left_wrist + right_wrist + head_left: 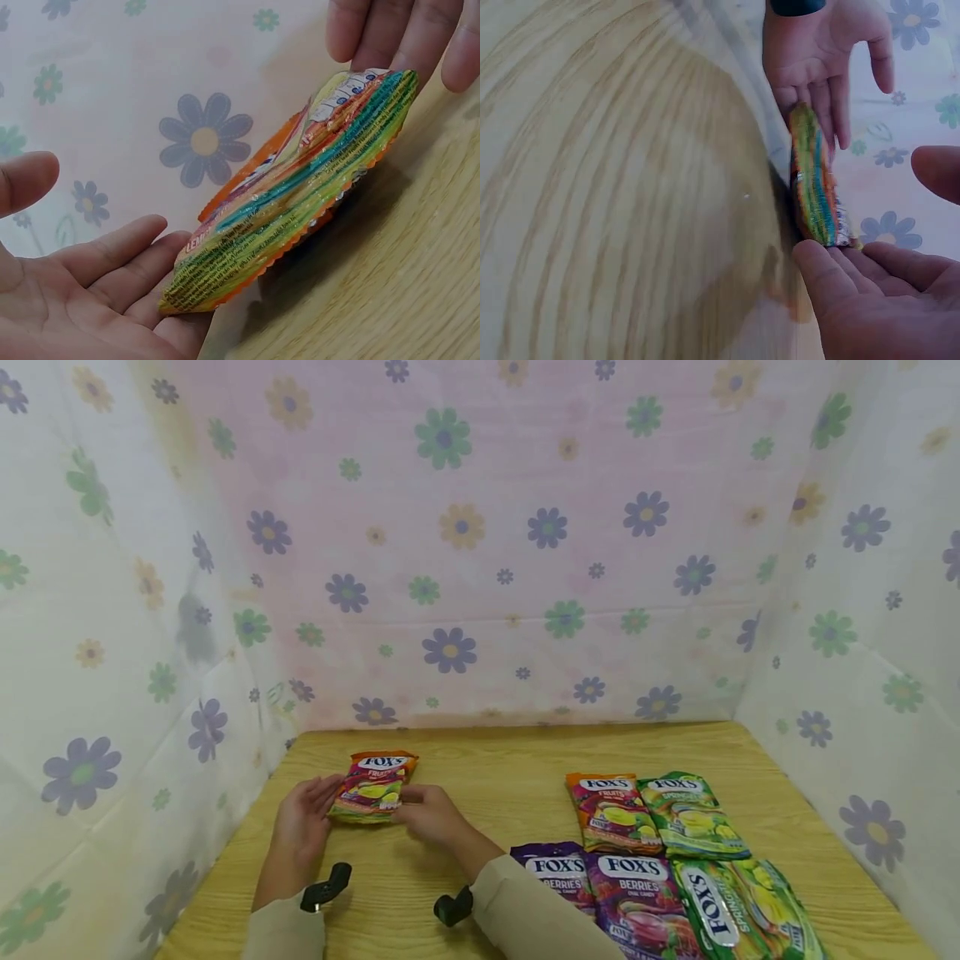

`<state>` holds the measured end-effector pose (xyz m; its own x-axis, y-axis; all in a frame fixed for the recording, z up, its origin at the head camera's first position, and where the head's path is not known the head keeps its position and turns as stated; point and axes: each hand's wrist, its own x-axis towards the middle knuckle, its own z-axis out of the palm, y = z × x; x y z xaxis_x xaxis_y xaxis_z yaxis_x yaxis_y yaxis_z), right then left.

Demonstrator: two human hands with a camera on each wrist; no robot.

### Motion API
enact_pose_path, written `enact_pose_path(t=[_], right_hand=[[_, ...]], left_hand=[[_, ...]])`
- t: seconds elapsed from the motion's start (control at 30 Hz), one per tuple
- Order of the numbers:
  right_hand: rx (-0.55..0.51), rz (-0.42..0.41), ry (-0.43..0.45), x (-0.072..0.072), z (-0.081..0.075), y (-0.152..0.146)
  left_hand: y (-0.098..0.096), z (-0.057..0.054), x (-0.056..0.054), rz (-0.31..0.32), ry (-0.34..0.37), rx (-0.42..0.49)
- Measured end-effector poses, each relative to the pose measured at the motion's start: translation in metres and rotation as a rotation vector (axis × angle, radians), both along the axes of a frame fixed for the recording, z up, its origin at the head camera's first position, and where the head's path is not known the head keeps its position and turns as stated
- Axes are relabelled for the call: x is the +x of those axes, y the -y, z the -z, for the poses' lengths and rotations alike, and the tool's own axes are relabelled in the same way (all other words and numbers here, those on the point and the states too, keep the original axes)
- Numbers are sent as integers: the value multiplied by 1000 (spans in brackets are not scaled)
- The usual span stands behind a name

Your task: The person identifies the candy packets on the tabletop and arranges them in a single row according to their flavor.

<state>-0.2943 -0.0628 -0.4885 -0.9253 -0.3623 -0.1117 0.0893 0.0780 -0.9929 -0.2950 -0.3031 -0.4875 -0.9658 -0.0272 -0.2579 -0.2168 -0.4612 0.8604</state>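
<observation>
An orange-topped bag of Fox's Fruits candy (372,789) is at the left part of the table, its front facing up and its lower end shown edge-on in both wrist views. My left hand (302,818) is at its left edge, palm up, with nearly straight fingers under that end and the thumb (28,180) well away from it. At the opposite edge my right hand (435,814) touches the bag with extended fingers (829,274). Its thumb (937,171) also stands apart from the wrapper.
To the right lie several more Fox's bags: an orange Fruits bag (615,814), green Springs bags (690,818) with one turned sideways (738,910), and purple Berries bags (641,902). My right sleeve (536,910) overlaps one purple bag. Flowered cloth (495,568) encloses the wooden table (487,760).
</observation>
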Motion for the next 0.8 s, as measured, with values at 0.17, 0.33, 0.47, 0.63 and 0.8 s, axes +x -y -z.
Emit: enact_pose_path(t=[0.17,0.33,0.47,0.63,0.8], right_hand=[[-24,-1,43,0,-2,8],[-41,-31,66,-1,-6,15],[-64,-53,94,-1,-10,19],[-80,-24,126,-2,-11,21],[-71,-19,123,-1,-8,20]], left_hand=[[5,-2,3,-9,28,-5],[8,-3,1,-23,39,-26],[12,-2,-1,-39,48,-26],[13,0,-2,-49,53,-22],[14,1,-2,-62,62,-42]])
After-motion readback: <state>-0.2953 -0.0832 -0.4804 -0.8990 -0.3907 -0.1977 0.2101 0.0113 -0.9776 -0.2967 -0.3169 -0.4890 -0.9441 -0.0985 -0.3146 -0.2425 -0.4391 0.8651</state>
